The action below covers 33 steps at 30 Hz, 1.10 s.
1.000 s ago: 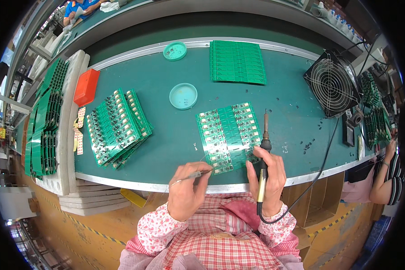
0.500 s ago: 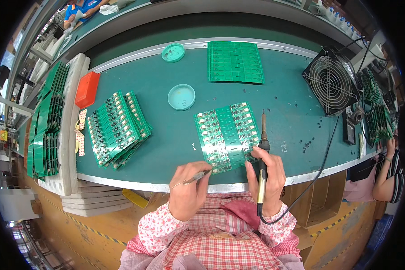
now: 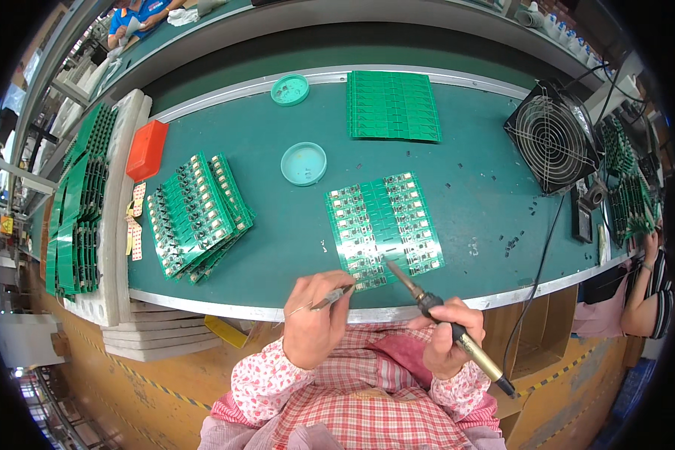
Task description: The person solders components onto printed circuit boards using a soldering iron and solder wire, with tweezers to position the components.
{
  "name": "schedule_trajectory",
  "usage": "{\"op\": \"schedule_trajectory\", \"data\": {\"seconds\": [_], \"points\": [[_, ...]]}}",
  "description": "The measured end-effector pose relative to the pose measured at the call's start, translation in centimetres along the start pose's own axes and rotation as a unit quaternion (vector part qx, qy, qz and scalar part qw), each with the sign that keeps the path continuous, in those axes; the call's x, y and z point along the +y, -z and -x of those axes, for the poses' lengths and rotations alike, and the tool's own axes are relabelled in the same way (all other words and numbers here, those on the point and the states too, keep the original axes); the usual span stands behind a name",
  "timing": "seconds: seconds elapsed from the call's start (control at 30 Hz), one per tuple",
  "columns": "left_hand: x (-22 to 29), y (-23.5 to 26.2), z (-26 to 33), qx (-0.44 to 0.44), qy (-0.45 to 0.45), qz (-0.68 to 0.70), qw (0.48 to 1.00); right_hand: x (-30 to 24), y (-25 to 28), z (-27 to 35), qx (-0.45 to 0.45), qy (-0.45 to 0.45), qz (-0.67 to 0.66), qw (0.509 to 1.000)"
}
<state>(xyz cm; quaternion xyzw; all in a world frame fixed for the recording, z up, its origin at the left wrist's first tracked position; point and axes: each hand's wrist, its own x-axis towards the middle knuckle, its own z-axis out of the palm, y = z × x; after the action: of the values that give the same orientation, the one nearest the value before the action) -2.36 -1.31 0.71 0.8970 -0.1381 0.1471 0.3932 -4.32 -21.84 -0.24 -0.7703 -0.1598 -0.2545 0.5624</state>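
A green circuit board panel (image 3: 383, 213) with rows of small components lies near the bench's front edge. My right hand (image 3: 451, 346) is closed around the handle of a soldering iron (image 3: 475, 355). The iron slants up to the left, its tip over the near part of the panel; whether it touches cannot be told. By the panel's near left corner, my left hand (image 3: 312, 319) pinches metal tweezers (image 3: 330, 298). A thin strand, perhaps wire, shows beside that hand.
Populated boards (image 3: 195, 217) are stacked at left, beside a red box (image 3: 147, 150). Two turquoise dishes (image 3: 304, 164) (image 3: 289, 90) and a green board stack (image 3: 394, 106) sit farther back. A black fan (image 3: 553, 135) stands at right, with tiny black parts (image 3: 511, 241) scattered nearby and the iron's cable (image 3: 536, 289).
The soldering iron has swung from upright at the panel's right side to a leftward slant, tip over the panel. My right hand has moved down and turned; the left has barely moved.
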Motion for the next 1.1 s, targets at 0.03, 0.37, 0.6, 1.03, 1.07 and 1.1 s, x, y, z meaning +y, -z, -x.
{"op": "schedule_trajectory", "data": {"seconds": [0.03, 0.37, 0.6, 1.03, 1.07, 1.1], "points": [[0.0, 0.0, 0.0, -0.003, 0.007, 0.002, 1.0, 0.0, -0.2, 0.1, 0.002, 0.009, -0.036, 0.999], [-0.1, 0.0, 0.1, 0.0, -0.003, 0.001, 1.0, -0.4, -1.1, -0.7, 0.017, 0.074, -0.127, 0.989], [0.0, 0.1, 0.1, 0.0, 0.004, 0.004, 1.0, -0.6, -1.0, -1.0, -0.004, 0.083, -0.129, 0.988], [-0.1, 0.1, 0.1, -0.003, 0.005, 0.003, 1.0, -0.5, -0.8, -1.0, -0.013, 0.078, -0.116, 0.99], [-0.2, 0.1, 0.1, 0.0, -0.001, 0.003, 1.0, -0.4, -0.7, -0.9, -0.009, 0.087, -0.12, 0.989], [-0.2, 0.0, 0.1, 0.001, -0.003, 0.004, 1.0, -0.3, -0.4, -0.6, -0.018, 0.048, -0.104, 0.993]]}}
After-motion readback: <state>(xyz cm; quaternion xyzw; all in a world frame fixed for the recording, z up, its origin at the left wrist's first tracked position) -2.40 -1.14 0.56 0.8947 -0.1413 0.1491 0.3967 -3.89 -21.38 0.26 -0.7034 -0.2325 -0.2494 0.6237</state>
